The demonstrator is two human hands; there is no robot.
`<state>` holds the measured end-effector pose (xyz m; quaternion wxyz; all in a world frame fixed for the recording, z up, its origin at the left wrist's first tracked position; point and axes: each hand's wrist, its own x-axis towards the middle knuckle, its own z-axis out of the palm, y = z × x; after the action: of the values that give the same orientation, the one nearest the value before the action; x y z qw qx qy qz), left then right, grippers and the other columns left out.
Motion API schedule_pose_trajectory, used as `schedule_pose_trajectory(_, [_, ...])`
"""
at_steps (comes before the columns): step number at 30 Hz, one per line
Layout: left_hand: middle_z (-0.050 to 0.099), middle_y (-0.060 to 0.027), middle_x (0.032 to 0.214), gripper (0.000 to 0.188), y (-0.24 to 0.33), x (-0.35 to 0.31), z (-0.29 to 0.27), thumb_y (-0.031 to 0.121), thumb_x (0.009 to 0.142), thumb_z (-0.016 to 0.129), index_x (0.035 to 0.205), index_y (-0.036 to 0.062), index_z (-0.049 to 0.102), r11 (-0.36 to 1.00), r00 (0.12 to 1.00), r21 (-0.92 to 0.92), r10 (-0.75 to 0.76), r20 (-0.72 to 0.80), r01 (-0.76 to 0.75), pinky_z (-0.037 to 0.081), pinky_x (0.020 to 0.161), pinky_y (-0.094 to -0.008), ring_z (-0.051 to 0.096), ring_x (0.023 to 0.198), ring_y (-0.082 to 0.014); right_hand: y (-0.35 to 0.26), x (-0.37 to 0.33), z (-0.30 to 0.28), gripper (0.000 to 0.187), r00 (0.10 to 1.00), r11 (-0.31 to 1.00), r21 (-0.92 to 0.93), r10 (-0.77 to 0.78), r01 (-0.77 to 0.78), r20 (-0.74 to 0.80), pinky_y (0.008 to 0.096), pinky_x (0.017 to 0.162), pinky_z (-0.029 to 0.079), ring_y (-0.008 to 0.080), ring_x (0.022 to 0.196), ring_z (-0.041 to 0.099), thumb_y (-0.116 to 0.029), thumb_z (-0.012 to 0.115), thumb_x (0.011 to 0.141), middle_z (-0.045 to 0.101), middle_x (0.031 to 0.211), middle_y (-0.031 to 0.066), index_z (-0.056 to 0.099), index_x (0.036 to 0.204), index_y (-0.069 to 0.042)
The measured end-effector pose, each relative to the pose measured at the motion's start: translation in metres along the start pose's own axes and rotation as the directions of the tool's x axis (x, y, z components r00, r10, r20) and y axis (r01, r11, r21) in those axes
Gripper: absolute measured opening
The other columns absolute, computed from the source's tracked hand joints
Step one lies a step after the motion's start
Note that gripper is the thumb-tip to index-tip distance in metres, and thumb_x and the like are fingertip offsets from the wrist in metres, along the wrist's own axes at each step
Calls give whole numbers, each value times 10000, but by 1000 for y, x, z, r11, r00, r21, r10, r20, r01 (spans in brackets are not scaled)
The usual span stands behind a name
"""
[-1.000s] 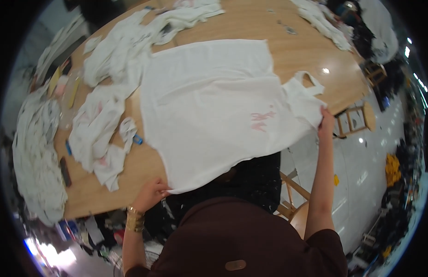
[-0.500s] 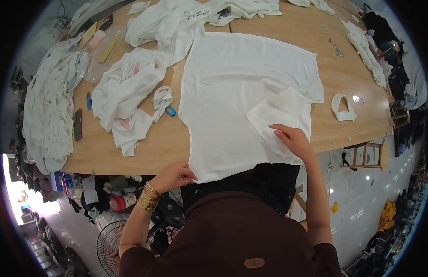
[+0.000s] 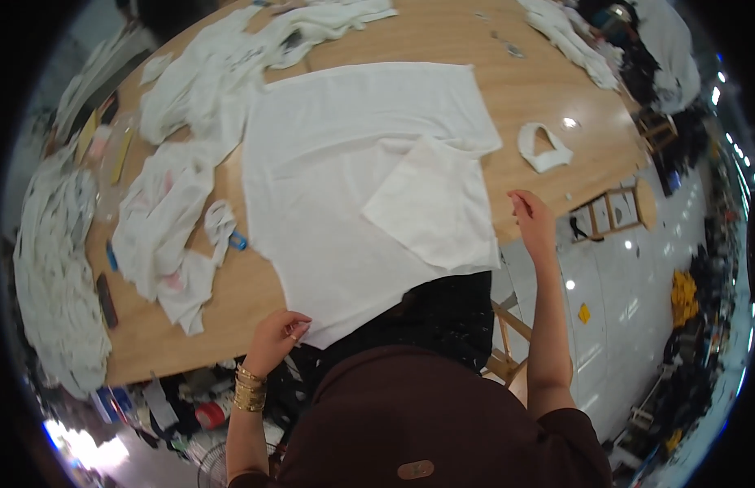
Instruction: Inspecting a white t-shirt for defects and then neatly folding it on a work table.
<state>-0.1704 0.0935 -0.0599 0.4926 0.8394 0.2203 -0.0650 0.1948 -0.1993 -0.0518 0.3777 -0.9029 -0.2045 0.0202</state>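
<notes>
A large white garment panel [image 3: 312, 195] lies spread across the wooden table before me, its near edge hanging toward my lap. On its right side rests a smaller, four-sided white cloth piece [image 3: 430, 203], mostly flat. My left hand [image 3: 281, 335], with gold bracelets at the wrist, pinches the panel's near left corner between thumb and fingers. Off the panel's right edge, my right hand [image 3: 532, 220] is raised with its fingers loosely bent and apart, holding nothing. Beyond it on the table lies a white ring-shaped cloth piece [image 3: 547, 159].
Crumpled white garments [image 3: 166, 203] and a blue-handled tool [image 3: 237, 241] lie left of the panel. A long white cloth pile [image 3: 56, 268] lines the table's left end. A wooden stool [image 3: 613, 213] stands beyond the right edge. A fan [image 3: 219, 465] is low at left.
My right hand has let go of the smaller cloth piece and moved right, off the panel. That piece now lies flatter. My left hand stays at the corner; the whole view has turned.
</notes>
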Motion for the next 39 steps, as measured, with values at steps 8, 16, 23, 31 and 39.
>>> schedule_pose_trajectory(8, [571,-82,910,235,41,83,39,101,771,634,1000,55,616,984,967,-40,164,-192,-175,443,746,-302,545,868,-221,3,-36,-4,197,991,995,62,65,-73,121,316,707,458,224,792,583,-142,602,797,617,900,87,621,977,-65])
schedule_pose_trajectory(16, [506,-111,1053,418,65,171,76,186,762,669,1139,70,529,982,894,17,179,-411,-189,441,753,-333,501,962,-223,-5,-73,6,265,881,915,-177,-275,363,385,353,857,383,213,966,511,-46,664,666,564,930,34,583,914,-90])
schedule_pose_trajectory(23, [533,-26,643,201,80,201,59,200,755,690,791,39,576,999,985,-14,-52,-166,50,387,579,-266,465,610,-130,1,-92,17,163,932,980,-87,-196,178,-304,354,565,431,269,633,558,-13,620,658,551,719,78,540,785,-79])
schedule_pose_trajectory(31, [554,-60,647,211,65,133,66,191,779,665,738,2,581,992,995,-101,70,-65,-76,409,570,-260,496,594,-138,34,-120,-5,130,983,954,-241,164,-178,-79,395,564,438,306,681,585,-38,571,702,578,689,110,508,798,-97])
schedule_pose_trajectory(39, [565,-80,713,136,57,122,71,165,767,639,755,33,610,964,965,175,225,-137,-200,420,662,-350,507,700,-234,20,-92,-29,90,865,919,-394,200,-3,460,424,620,448,324,706,589,-122,569,749,594,710,109,543,834,-110])
